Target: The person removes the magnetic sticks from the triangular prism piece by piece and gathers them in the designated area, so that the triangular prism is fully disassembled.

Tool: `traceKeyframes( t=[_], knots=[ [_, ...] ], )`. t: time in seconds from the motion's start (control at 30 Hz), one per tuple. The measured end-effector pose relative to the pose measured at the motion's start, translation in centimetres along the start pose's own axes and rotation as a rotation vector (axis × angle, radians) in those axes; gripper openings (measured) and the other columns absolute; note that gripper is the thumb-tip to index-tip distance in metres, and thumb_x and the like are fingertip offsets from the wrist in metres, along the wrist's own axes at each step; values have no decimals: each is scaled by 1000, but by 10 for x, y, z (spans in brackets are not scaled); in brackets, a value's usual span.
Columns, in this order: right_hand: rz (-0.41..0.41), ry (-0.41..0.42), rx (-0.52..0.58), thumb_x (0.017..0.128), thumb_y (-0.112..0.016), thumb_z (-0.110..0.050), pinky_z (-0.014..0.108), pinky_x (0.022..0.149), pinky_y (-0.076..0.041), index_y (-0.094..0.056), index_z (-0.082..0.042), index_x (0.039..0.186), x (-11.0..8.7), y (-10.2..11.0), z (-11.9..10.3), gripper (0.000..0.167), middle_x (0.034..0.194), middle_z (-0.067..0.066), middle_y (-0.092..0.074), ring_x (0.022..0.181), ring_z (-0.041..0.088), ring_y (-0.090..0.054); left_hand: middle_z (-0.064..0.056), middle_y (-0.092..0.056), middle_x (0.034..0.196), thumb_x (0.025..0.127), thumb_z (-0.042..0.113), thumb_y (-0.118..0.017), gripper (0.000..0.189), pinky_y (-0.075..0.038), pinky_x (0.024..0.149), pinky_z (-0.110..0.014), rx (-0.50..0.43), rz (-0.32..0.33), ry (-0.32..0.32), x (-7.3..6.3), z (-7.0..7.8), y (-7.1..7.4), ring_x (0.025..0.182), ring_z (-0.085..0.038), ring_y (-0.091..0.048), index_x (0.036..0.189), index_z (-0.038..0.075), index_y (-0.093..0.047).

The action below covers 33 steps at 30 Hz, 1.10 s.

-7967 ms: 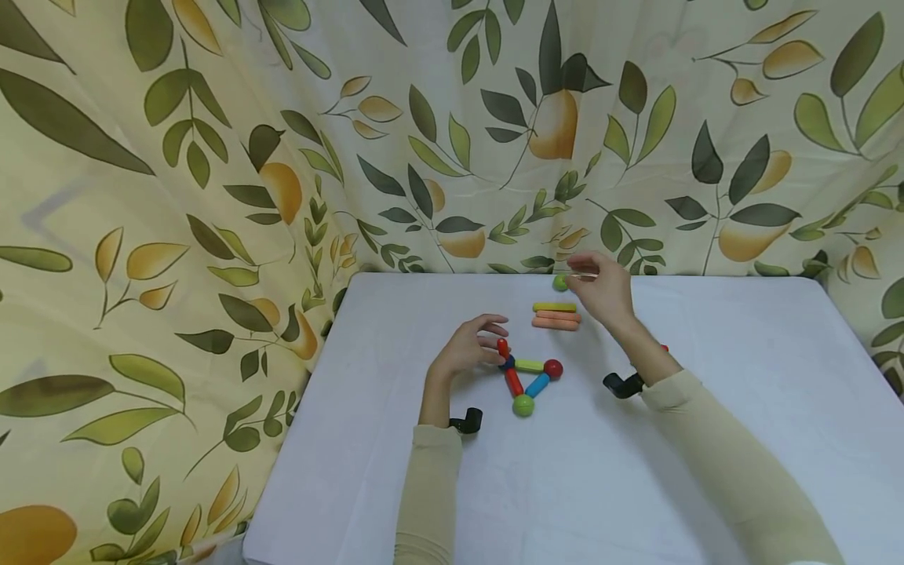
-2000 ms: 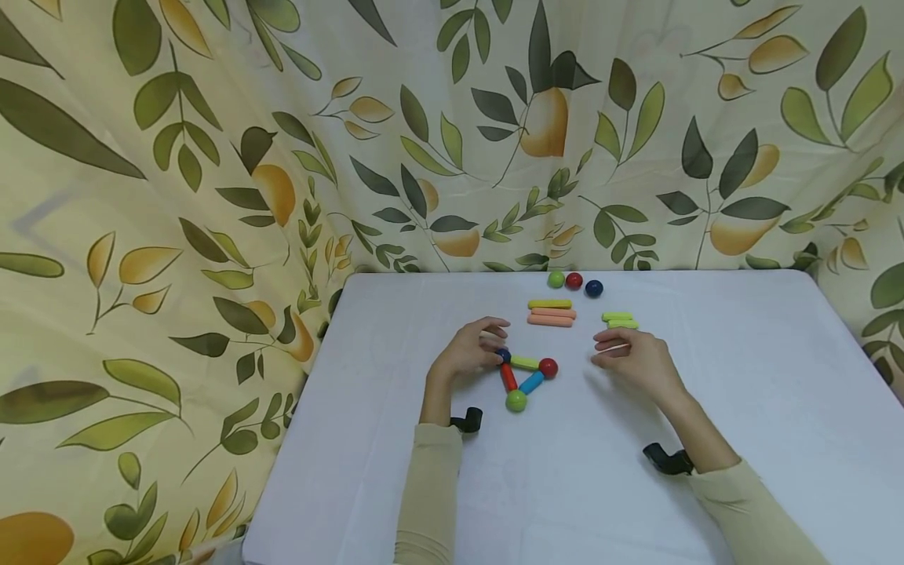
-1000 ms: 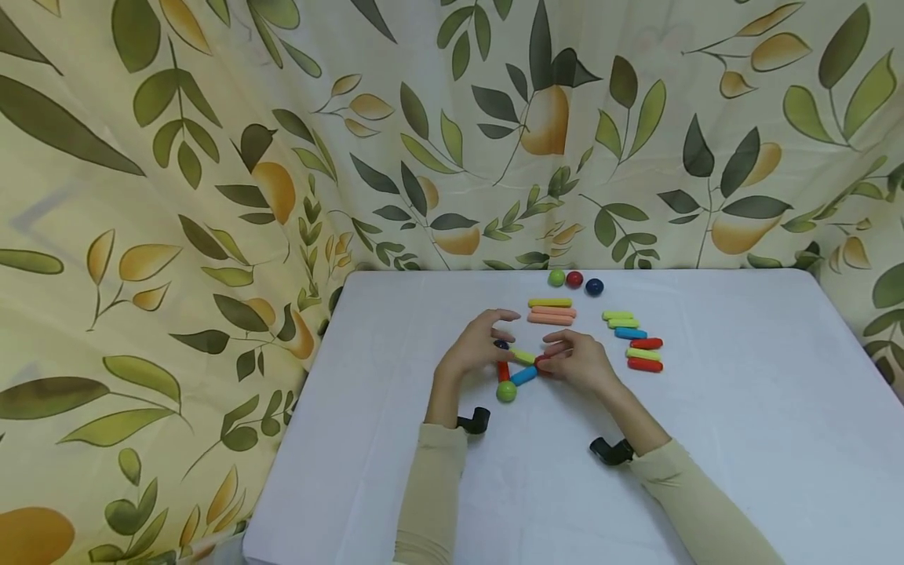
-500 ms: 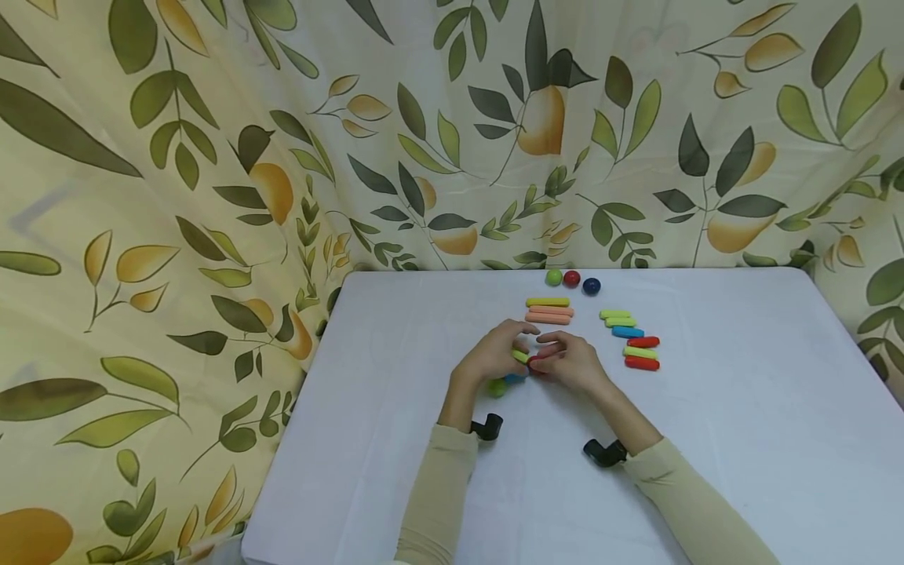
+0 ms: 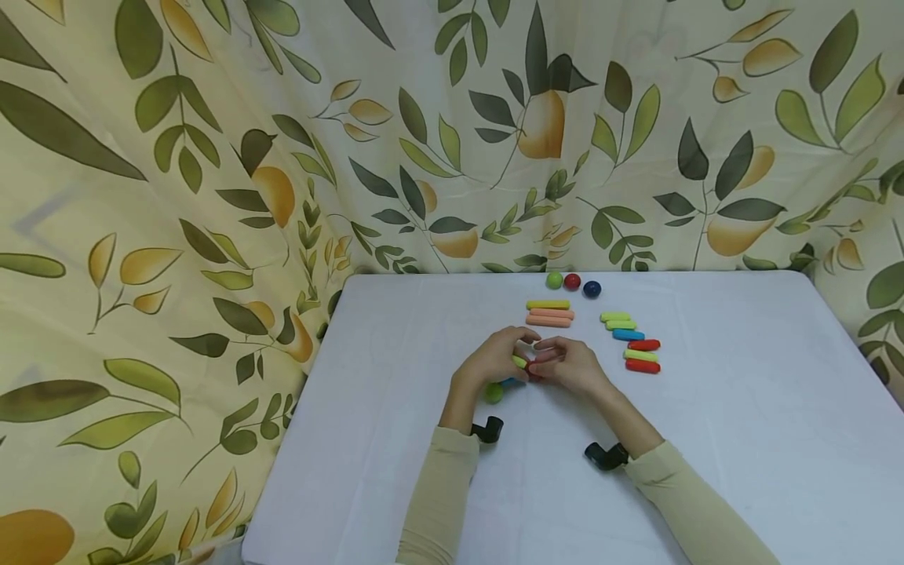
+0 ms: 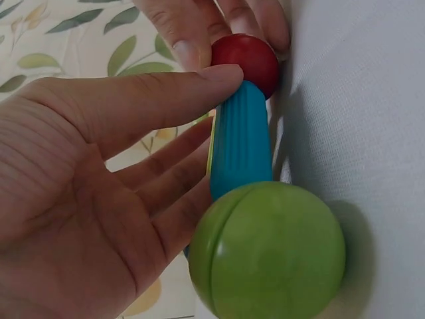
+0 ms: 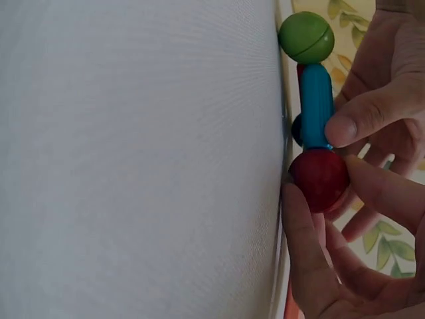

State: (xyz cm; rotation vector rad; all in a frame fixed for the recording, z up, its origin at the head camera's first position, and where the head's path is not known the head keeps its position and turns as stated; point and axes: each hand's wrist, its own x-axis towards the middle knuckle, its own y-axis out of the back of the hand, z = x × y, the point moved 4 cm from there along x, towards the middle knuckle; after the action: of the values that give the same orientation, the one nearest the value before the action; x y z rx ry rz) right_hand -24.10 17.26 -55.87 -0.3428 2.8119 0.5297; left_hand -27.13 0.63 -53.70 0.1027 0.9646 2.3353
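A triangle of coloured rods and balls lies under both hands on the white table. My right hand (image 5: 575, 367) pinches its red ball (image 7: 320, 176) between thumb and fingers. With the thumb along the blue rod (image 6: 242, 146), right by the red ball, my left hand (image 5: 494, 361) grips the triangle, other fingers behind it. At the near corner the green ball (image 6: 272, 249) rests free of both hands. Part of the navy ball (image 7: 297, 129) shows behind the blue rod in the right wrist view. The left hand mostly covers the lime and red rods from the head.
Along the table's back edge sit a loose green ball (image 5: 554, 280), red ball (image 5: 572, 281) and navy ball (image 5: 592, 289). A yellow rod (image 5: 548, 304) and orange rods (image 5: 549, 322) lie nearer. Short rods (image 5: 628, 334) in lime, blue and red form a column at right.
My right hand has come left from beside the short rods to the red ball. My left hand has slid right from the navy ball toward the red one. The last half second shows little motion.
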Motion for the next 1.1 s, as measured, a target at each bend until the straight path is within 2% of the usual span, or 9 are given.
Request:
traceKeyframes(
  t=[0.2,0.37,0.47,0.73,0.9,1.1],
  knots=[
    [1,-9,39,93,-81,-19,28,81,-61,-60,0,137,1,-2,2,52,112,14,-73,93,19,-71,-2,-62,139,80,-5,-87,71,-55,90,-23,-135,-18,-8,-1,-7,1,104,-10,-70,142,13,-60],
    [-3,-15,66,90,-84,-18,27,79,-61,-62,2,134,1,-4,3,53,109,14,-74,90,16,-71,-5,-62,140,81,-10,-84,71,-57,83,-22,-223,-39,-17,-2,-11,1,105,-14,-72,144,11,-58],
    [-19,-10,84,90,-83,-17,27,80,-61,-61,3,135,0,-5,2,54,111,15,-74,91,16,-71,-6,-63,139,80,-12,-83,72,-58,82,-23,-246,-48,-15,-3,-12,2,108,-16,-72,144,11,-58],
    [-45,-9,139,91,-81,-10,29,82,-62,-60,2,137,-1,-5,0,52,118,20,-71,92,18,-73,-1,-63,137,79,-11,-85,73,-57,83,-23,-215,-60,-2,-4,-13,1,108,-13,-70,142,14,-60],
    [-45,-10,146,91,-80,-8,30,82,-62,-60,2,136,0,-6,2,50,118,20,-72,92,19,-73,2,-64,134,77,-7,-88,74,-56,86,-25,-182,-73,24,-4,-11,0,106,-9,-69,142,17,-60],
    [-66,-12,177,92,-79,-6,34,83,-63,-54,3,142,0,-7,4,56,114,20,-70,92,20,-73,1,-66,131,77,-5,-89,76,-56,87,-25,-121,-62,44,-3,-11,0,105,-7,-67,142,20,-60]
  ],
)
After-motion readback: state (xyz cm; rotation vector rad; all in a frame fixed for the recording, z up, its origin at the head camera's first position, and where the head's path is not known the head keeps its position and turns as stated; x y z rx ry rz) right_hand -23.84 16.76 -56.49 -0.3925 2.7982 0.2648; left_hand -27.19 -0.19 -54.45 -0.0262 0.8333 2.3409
